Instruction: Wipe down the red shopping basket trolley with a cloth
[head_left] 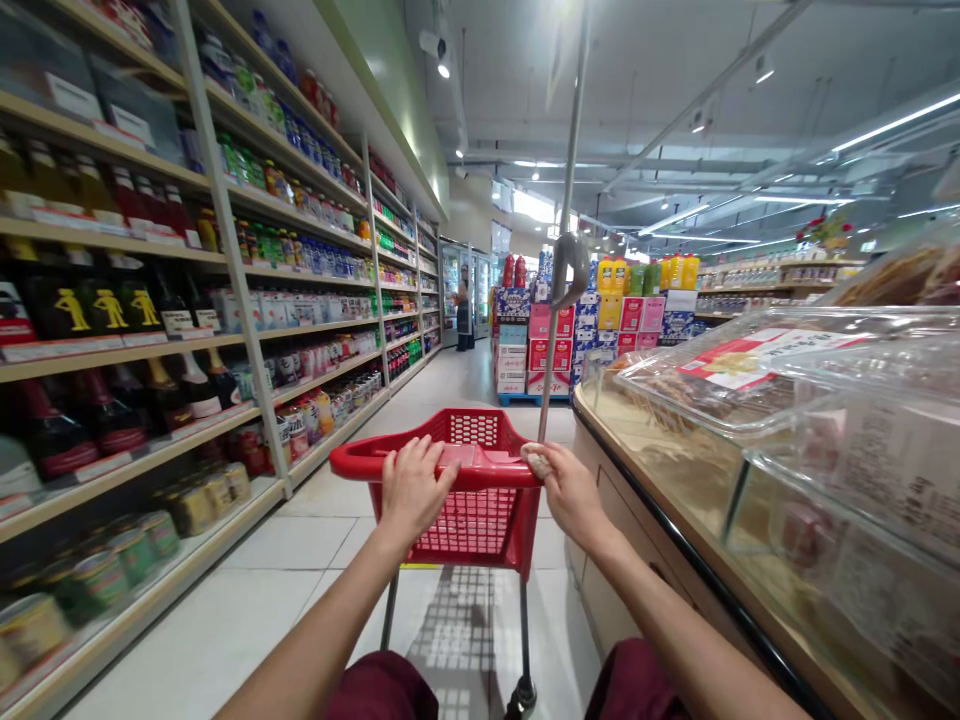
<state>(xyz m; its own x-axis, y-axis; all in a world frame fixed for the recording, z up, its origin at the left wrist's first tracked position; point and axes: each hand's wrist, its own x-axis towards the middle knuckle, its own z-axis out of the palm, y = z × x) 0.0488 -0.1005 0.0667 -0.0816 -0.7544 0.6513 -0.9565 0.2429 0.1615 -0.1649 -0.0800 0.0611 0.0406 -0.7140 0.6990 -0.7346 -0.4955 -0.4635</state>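
Observation:
A red plastic shopping cart [465, 530] stands in front of me, its lattice basket above thin metal legs. My left hand [414, 487] lies over the cart's red handle [480, 466], fingers curled on its top near the middle. At the handle's right corner, my right hand [570, 492] is closed with a small crumpled whitish thing [538, 461] between thumb and fingers; its kind is unclear. That hand also touches the handle. Just beyond it rises a tall metal pole [553, 370] with a curved grey piece [571, 270] partway up.
Shelves of bottles and cans [315, 330] line the left side. To the right stands a counter [660, 500] with clear-lidded food displays [750, 370]. Stacked drink boxes [551, 340] stand ahead. A person [464, 310] is farther down the tiled aisle [450, 385], near glass-door fridges [451, 275].

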